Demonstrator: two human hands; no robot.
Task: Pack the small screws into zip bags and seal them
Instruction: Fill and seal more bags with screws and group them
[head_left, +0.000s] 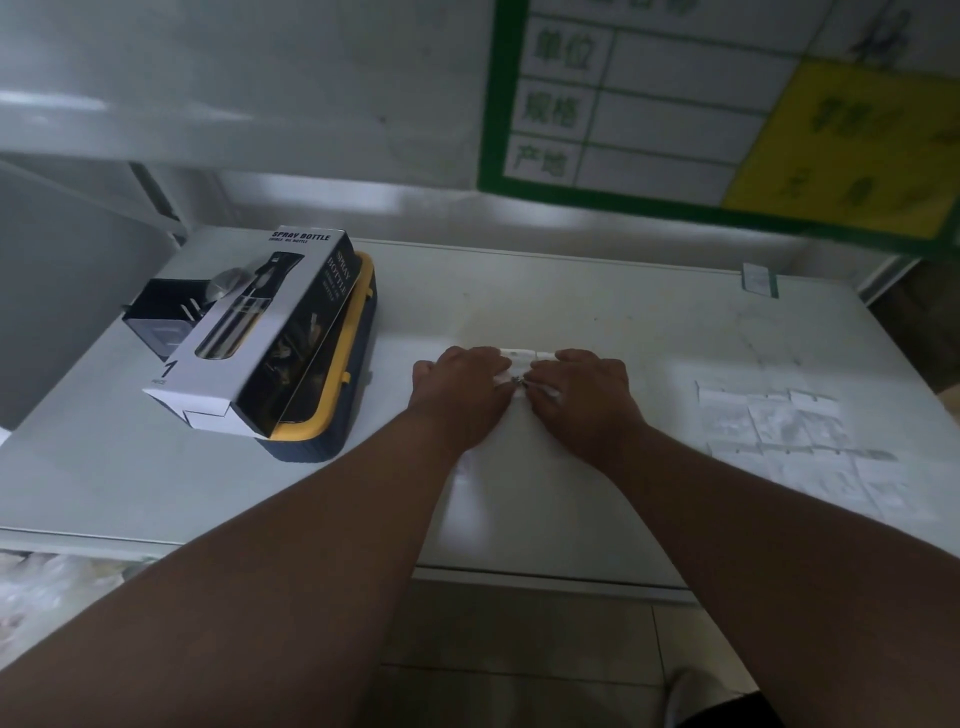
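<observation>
Both hands, left and right, curl their fingers down on a small zip bag mid-table, pinching it. Sealing looks underway; next, press along the strip.

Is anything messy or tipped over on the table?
Yes. The spray bottle box lies tilted across a yellow-rimmed case, hanging over its edge. Nothing looks spilled; the bags lie flat.

Two hands at 12 o'clock, left hand and right hand; one spray bottle box at 9 o'clock; one zip bag.
</observation>
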